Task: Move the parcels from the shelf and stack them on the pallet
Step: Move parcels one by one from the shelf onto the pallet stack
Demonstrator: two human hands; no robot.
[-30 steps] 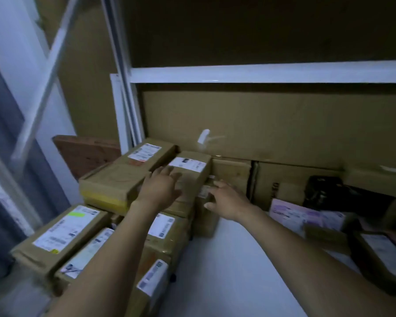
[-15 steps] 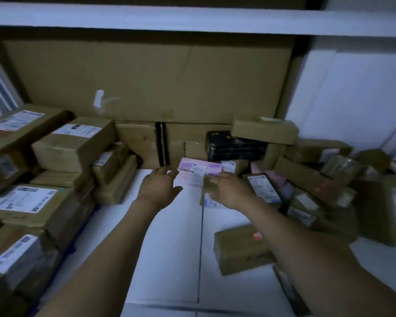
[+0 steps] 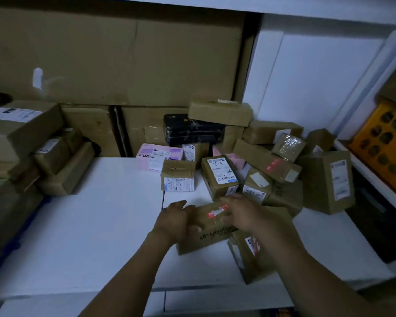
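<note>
Both hands close on the nearest parcel at the shelf's front.

The brown parcel [image 3: 209, 227] lies long axis left to right on the white shelf [image 3: 89, 225]; left hand [image 3: 173, 221] cups its left end, right hand [image 3: 242, 213] spreads over its top right, neither yet clamped.

Brown parcel [image 3: 206, 227] with red-white sticker; pink box [image 3: 157, 160]; black-wrapped package [image 3: 192, 131]; white shelf [image 3: 89, 225]; yellow crate [image 3: 384, 143].

yellow crate [image 3: 385, 143]: far right, dark round holes | flat cardboard sheet [image 3: 114, 58]: upright against back wall
</note>
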